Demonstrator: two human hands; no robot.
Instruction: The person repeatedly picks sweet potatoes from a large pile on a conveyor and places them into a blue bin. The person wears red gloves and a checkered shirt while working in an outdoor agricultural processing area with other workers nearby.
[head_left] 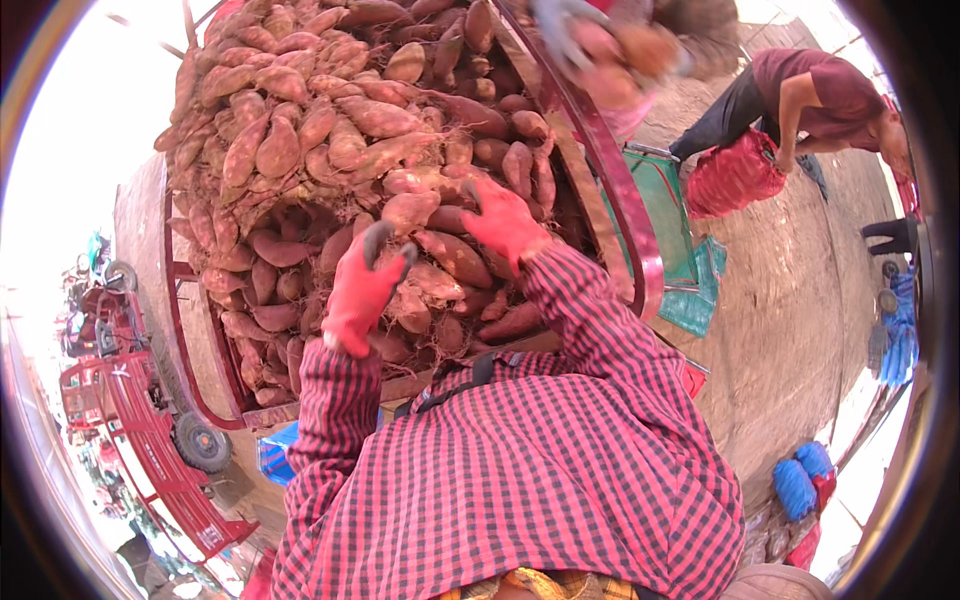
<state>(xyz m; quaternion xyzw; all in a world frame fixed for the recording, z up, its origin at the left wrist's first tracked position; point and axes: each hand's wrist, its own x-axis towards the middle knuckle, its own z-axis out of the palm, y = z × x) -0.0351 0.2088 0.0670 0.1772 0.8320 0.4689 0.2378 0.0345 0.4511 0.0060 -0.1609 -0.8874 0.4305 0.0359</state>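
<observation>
A big heap of reddish sweet potatoes (pixel 375 118), some with thin roots, fills a red-railed cargo bed (pixel 648 265) in front of me. My left hand (pixel 358 298), in a red glove with dark fingertips, is over the near part of the heap; its thumb and fingers are apart with nothing between them. Farther right, my right hand (pixel 503 222), also red-gloved, reaches onto the heap with fingers spread, close to or touching the sweet potatoes. A pale sweet potato (pixel 410 212) lies between my two hands. Left of it is a darker hollow in the heap.
At the upper right, another person's blurred gloved hand (pixel 563 32) is beside some sweet potatoes. Beyond, a person (pixel 815 88) bends over a full red mesh sack (pixel 735 180). A green mesh-covered frame (pixel 660 215) stands beside the bed. A red cargo vehicle (pixel 150 455) is parked at left.
</observation>
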